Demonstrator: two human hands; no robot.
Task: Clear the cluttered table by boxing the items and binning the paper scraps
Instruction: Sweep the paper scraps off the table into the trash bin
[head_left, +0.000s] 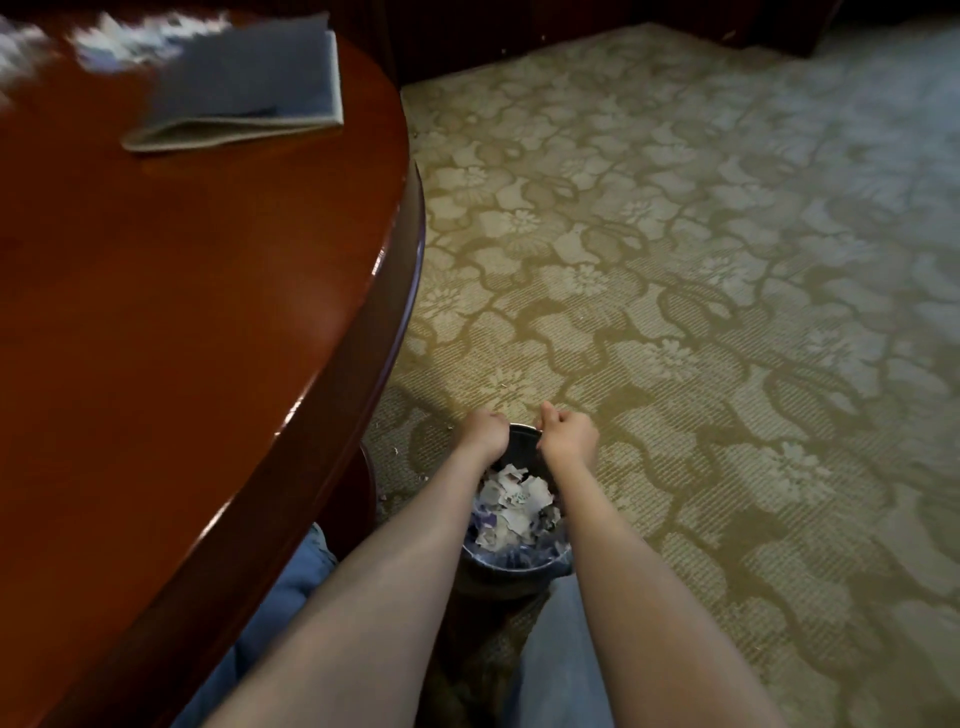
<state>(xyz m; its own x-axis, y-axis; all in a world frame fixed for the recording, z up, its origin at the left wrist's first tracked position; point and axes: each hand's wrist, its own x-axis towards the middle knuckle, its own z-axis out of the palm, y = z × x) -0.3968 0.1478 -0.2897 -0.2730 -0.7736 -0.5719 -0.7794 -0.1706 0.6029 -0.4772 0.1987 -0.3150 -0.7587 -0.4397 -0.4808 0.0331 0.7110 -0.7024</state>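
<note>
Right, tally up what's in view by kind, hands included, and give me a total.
Hands: 2, the left hand and right hand, both curled at the bin's far rim.
Bins: 1, a dark bin on the carpet, holding paper scraps too jumbled to count.
Folded cloths: 1, a grey cloth on the table.
Tables: 1.
Total: 5.

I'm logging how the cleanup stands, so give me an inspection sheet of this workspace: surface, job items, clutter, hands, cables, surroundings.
Surface: glossy reddish-brown wooden table, mostly bare where visible; far corner blurred.
Job's things: small dark round waste bin on the floor, holding torn white paper scraps. No box seen.
Clutter: folded grey-blue cloth on the table.
Hands: left hand and right hand both curled at the bin's far rim; grip on the rim unclear.
Cables: nothing seen.
Surroundings: green floral-patterned carpet; small specks on it near the table base.
</note>
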